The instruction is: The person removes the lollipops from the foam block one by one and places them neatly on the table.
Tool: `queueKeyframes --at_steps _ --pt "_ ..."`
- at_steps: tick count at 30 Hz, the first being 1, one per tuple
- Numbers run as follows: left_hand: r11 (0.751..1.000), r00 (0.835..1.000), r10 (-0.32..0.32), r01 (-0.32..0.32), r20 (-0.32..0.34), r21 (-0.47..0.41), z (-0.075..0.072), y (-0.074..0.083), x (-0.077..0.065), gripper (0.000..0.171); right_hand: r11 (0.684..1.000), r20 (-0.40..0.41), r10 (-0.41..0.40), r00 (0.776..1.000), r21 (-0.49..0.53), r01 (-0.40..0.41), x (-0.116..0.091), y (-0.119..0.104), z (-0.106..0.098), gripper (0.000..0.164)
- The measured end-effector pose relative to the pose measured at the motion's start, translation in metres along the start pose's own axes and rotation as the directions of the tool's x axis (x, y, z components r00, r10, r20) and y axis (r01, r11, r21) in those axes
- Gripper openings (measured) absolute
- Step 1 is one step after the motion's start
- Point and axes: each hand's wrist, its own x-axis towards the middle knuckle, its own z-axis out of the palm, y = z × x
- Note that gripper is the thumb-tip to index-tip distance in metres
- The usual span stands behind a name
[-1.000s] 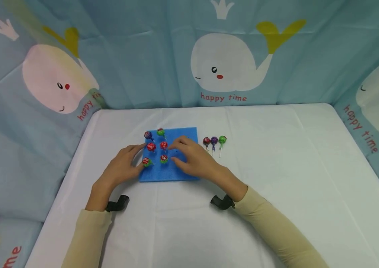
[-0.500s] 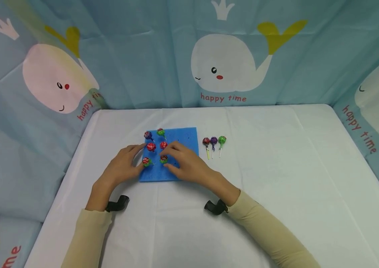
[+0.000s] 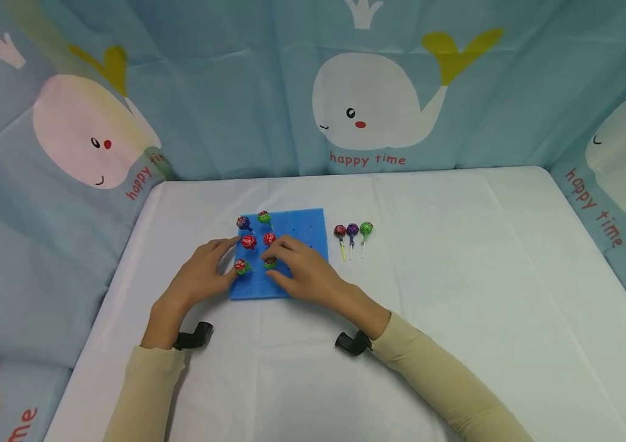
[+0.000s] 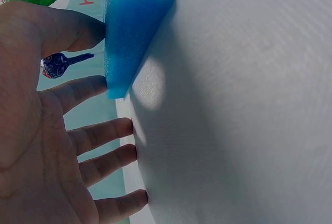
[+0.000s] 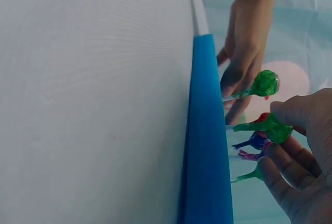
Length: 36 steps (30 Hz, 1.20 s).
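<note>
Several wrapped lollipops stand stick-down in a blue foam board (image 3: 304, 224) on the white table. My left hand (image 3: 202, 271) rests at the board's left side, fingers spread and fairly straight. In the left wrist view its thumb (image 4: 75, 29) and index fingertip touch the foam. My right hand (image 3: 307, 273) reaches over the board and pinches the green-wrapped head of the front lollipop (image 5: 280, 129) in the second column between thumb and fingers. That lollipop's stick meets the foam. A red lollipop (image 3: 269, 238) stands just behind it; another green-and-red one (image 3: 241, 266) is near my left thumb.
Right of the board, a dark red lollipop (image 3: 340, 231), a purple one (image 3: 352, 229) and a green one (image 3: 366, 229) lie in a row on the white tablecloth (image 3: 456, 264). Small holes show in the board's right part. A blue whale-print curtain (image 3: 268, 92) surrounds the table.
My right hand has moved left and slightly toward me, from open fingers beside the second column to a pinch on its front lollipop. The left hand stays at the board's edge.
</note>
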Motion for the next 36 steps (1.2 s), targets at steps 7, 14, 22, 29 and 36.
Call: queueKeyframes --at_steps 7,14,22,29,36 --pt "1.000 1.000 0.016 -0.016 -0.002 0.000 -0.0009 0.0017 0.0023 0.071 0.999 -0.035 0.024 0.999 0.027 -0.023 -0.0017 0.0014 0.0027 0.026" --pt "1.000 1.000 0.019 -0.019 0.003 0.003 -0.0013 0.0039 0.0037 0.072 0.999 -0.045 0.032 0.999 0.033 -0.030 -0.0024 0.0028 0.0046 0.026" --pt "1.000 1.000 0.004 -0.004 0.010 0.004 -0.0001 0.0013 0.0027 0.073 0.998 -0.045 0.038 0.998 0.050 -0.036 -0.0013 0.0042 0.0064 0.025" --pt "1.000 1.000 0.017 -0.017 -0.008 0.000 0.0010 -0.0006 0.0002 0.072 0.998 -0.058 0.025 0.998 0.060 -0.021 -0.0010 0.0031 0.0099 0.023" --pt "1.000 1.000 0.026 -0.026 -0.018 0.006 0.0014 0.0002 -0.0016 0.071 0.998 -0.052 0.023 0.998 0.056 -0.020 -0.0013 0.0026 0.0088 0.023"
